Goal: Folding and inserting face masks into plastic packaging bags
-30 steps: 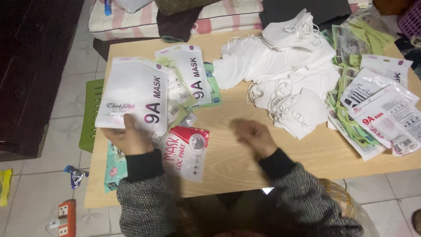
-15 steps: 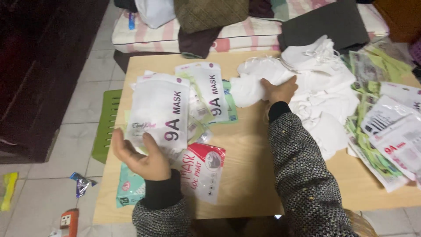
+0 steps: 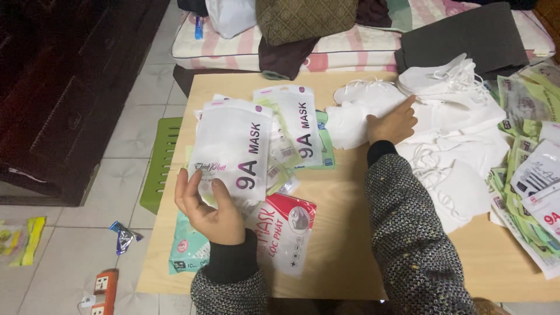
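Head view: left hand [image 3: 213,213] has its grip clamped on a white pouch [image 3: 233,153], thumb and fingers pinching the lower edge, pouch held tilted above the desk [image 3: 344,233]. Right hand [image 3: 392,123] lies flat on a loose white mask [image 3: 356,119], fingers together and pressing it; whether they have closed round it I cannot tell. Step in hand, by my reading: bagging, one mask being fetched for the held pouch. Next move calls for lifting a single mask free of the mask pile [image 3: 455,146] and its tangled loops, then opening the pouch mouth. Pouch looks flat, likely empty. More pouches [image 3: 300,125] lie beneath; a red pouch [image 3: 286,233] near the front edge; green packets [image 3: 525,192] stacked at right.
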